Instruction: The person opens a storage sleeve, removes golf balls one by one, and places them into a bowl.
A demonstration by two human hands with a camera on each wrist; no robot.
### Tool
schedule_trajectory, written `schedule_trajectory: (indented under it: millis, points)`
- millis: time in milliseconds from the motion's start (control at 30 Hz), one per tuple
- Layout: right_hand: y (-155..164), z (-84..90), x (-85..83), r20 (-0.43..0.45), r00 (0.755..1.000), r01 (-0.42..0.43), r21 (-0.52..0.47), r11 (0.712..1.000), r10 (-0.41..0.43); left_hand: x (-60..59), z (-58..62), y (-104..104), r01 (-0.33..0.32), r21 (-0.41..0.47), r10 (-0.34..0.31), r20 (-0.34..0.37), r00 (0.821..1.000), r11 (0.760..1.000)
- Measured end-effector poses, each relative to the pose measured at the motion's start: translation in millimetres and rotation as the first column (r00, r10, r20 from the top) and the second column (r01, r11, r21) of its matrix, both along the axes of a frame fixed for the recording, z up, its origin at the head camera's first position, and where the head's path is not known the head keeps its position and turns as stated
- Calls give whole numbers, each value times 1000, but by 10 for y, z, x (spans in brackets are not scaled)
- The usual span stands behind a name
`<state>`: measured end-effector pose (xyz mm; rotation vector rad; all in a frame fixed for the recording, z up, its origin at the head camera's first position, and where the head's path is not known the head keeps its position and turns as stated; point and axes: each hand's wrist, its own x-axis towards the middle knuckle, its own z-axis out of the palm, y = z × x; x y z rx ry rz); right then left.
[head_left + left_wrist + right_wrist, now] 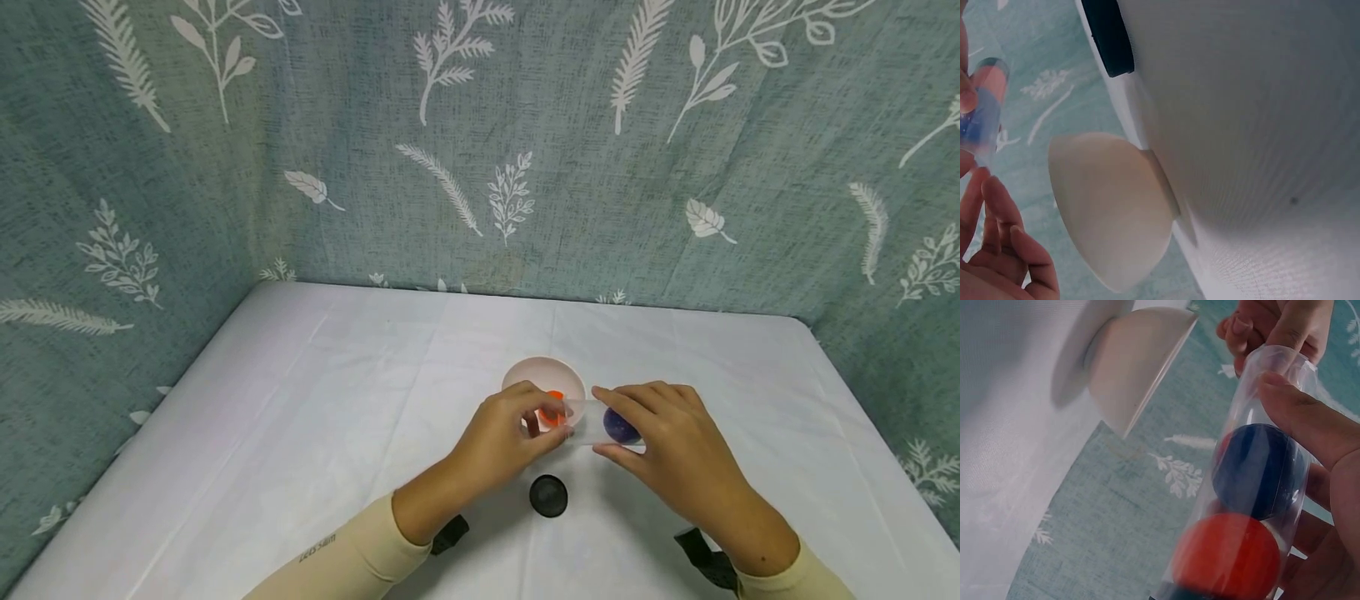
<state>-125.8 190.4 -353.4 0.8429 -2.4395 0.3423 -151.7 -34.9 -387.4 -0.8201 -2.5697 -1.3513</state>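
A clear plastic tube (1254, 403) lies nearly level between the hands in the head view. My right hand (671, 446) grips it, fingers and thumb on opposite sides. Inside the tube are a dark blue ball (1254, 470) and a red-orange ball (1227, 556); a dark end shows at the bottom of the right wrist view. My left hand (506, 429) pinches the tube's other end between thumb and forefinger. An orange ball (553, 398) shows past the left fingers, over the pale pink bowl (536, 371). Left fingers (1004, 206) partly curl beside the tube end in the left wrist view.
A round black lid (548, 497) lies on the white-covered table (337, 400), nearer to me than the bowl. The bowl stands just beyond the hands. A green leaf-patterned cloth (345, 125) hangs behind the table and along its sides.
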Motion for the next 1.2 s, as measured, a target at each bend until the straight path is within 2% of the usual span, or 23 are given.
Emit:
schedule_trajectory:
  millis: [800, 1067, 1200]
  points:
    - [28, -31, -25, 4, 1000, -23, -17, 1000, 23, 13, -3, 4, 18, -10, -18, 2, 1000, 1000]
    - [61, -33, -48, 25, 1000, -1, -1, 1000, 1, -24, -1, -29, 56, 22, -56, 7, 998, 998]
    - [79, -26, -58, 52, 998, 17, 8, 1000, -17, -33, 15, -33, 58, 44, -60, 37, 998, 997]
